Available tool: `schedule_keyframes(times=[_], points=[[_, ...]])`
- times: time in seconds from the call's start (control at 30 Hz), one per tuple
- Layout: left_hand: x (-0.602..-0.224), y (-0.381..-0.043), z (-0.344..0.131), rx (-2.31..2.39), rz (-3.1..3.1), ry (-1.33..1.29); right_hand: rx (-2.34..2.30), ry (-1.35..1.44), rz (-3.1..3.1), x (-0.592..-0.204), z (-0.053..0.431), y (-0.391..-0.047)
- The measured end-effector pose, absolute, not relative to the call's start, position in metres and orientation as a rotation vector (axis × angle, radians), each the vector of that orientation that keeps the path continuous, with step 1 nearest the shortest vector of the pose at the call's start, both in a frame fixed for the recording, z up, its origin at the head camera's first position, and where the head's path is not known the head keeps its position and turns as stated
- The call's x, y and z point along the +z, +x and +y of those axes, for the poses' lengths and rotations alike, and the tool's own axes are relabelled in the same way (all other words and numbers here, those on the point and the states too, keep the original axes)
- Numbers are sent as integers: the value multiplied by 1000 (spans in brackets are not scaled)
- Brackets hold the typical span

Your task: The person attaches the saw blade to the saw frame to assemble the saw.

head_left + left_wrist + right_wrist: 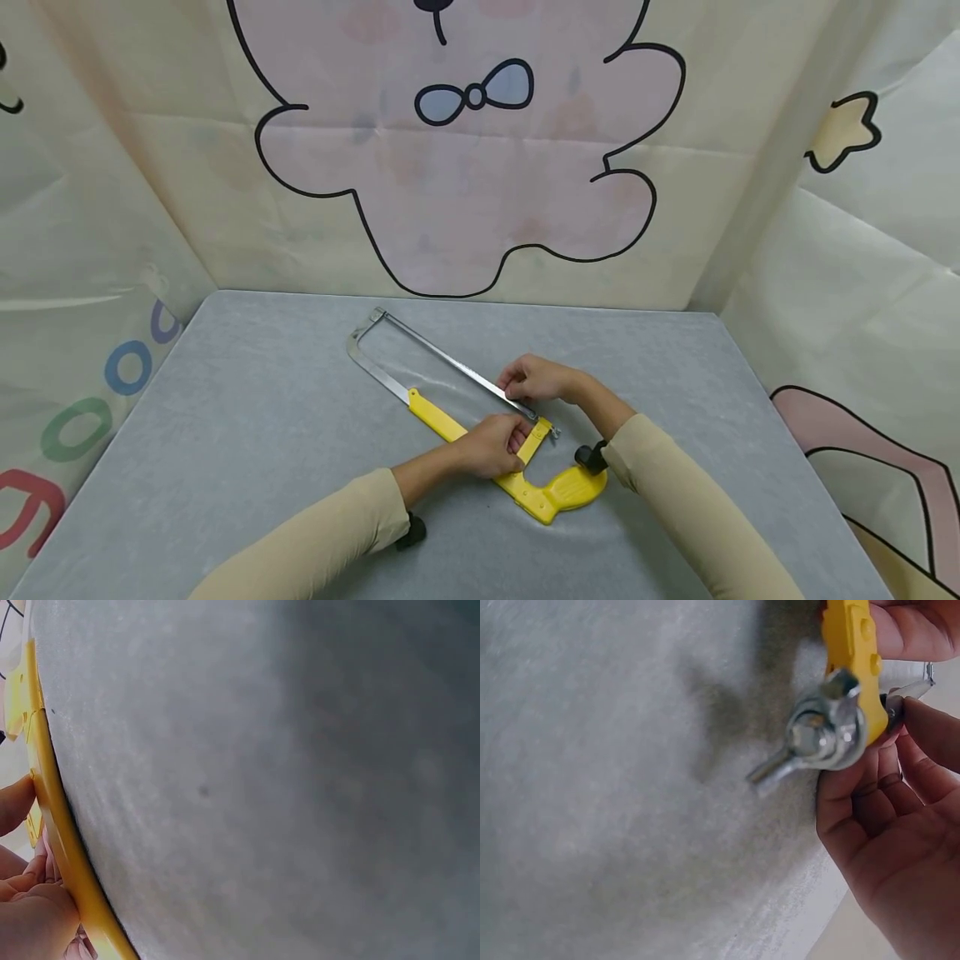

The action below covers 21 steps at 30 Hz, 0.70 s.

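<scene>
A hacksaw with a yellow frame (437, 416) lies on the table, its rounded yellow handle (573, 490) toward the near right. My left hand (491, 446) grips the frame beside the short yellow post; in the left wrist view, its thumb and fingers press on the yellow bar (66, 832). The silver blade (442, 354) runs from the far metal end of the frame to this post. Close to the post, my right hand (542, 379) pinches the blade between thumb and curled fingers. A metal wing nut (814, 739) sticks out from the post, untouched.
Grey cloth covers the table (247, 433). A printed curtain (187, 167) stands along its back edge, with more printed cloth (862, 275) on both sides. Black wrist straps (411, 532) hang below the sleeves, one close to the saw handle.
</scene>
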<state>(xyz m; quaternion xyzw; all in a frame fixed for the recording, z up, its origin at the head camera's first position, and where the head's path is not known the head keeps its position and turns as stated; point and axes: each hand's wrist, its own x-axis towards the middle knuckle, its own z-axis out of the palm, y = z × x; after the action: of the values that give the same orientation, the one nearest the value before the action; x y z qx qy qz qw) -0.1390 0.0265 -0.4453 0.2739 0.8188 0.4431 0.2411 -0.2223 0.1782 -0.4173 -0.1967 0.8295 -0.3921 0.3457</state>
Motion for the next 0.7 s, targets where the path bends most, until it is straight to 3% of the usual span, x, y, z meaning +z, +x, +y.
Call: schedule_keyframes(times=[0.7], points=[[-444,-138,26,1192,2229,727,-972,-494,2205,-417,179,-222]])
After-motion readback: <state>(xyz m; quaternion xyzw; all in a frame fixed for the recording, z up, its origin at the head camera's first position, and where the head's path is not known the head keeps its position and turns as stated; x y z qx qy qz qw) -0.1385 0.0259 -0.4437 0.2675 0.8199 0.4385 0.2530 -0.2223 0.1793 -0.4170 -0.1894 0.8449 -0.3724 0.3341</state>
